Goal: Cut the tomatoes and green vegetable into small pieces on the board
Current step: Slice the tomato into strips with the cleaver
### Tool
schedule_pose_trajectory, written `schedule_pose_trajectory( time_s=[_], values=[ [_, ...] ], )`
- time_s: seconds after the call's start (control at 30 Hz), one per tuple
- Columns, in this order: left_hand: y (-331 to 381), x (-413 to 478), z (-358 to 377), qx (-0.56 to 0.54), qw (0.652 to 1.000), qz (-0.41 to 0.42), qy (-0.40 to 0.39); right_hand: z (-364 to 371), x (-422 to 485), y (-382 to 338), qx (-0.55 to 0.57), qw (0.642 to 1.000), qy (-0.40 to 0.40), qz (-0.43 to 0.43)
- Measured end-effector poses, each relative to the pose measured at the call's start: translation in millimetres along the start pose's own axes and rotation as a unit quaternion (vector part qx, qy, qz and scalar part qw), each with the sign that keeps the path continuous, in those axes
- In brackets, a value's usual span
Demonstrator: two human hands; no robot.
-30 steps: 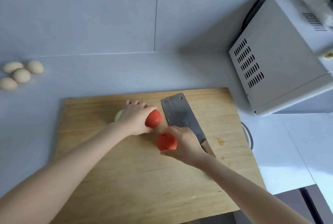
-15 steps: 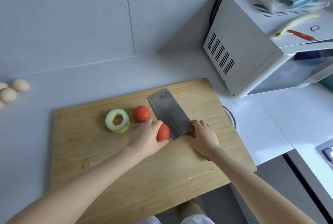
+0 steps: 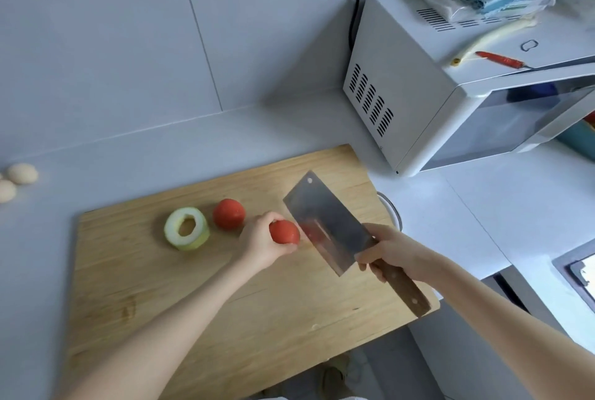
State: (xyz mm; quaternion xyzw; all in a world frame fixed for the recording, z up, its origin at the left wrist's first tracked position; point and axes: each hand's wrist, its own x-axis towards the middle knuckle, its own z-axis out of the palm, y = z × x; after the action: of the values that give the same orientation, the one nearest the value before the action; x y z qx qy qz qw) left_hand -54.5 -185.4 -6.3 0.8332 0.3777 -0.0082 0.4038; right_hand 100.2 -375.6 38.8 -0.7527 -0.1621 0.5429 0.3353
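One tomato [image 3: 283,232] is sitting near the middle of the board [image 3: 225,303], with the left grip [image 3: 262,243] curling round it. The second tomato [image 3: 228,214] and the green vegetable ring [image 3: 186,229] are lying just to its left, both uncut. The right grip [image 3: 396,251] is clenching the wooden handle of the cleaver [image 3: 325,222], its tilted blade hanging just right of the held tomato. The round fruit could be rolling under the first stroke, dragging fingertips beneath the edge. The microwave [image 3: 418,103] at far right is showing nothing recognisable inside
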Motion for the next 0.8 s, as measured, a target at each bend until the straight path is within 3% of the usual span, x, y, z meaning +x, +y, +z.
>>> schedule_pose_trajectory(
  time_s=[0.1, 0.27, 0.43, 0.8],
  values=[
    [23, 6, 15, -0.015, 1.000, -0.002, 0.006, 4, -11, -6, -0.115, 0.986, 0.097, -0.071],
    [50, 9, 42, -0.067, 0.997, -0.037, 0.016, 22, -11, -8, -0.335, 0.898, 0.248, -0.140],
    [56, 12, 39, -0.201, 0.973, -0.118, 0.002, 28, -13, -4, -0.347, 0.891, 0.253, -0.145],
    [57, 20, 37, -0.285, 0.935, -0.212, -0.011, 10, -39, -13, -0.412, 0.882, 0.207, -0.098]
  ],
)
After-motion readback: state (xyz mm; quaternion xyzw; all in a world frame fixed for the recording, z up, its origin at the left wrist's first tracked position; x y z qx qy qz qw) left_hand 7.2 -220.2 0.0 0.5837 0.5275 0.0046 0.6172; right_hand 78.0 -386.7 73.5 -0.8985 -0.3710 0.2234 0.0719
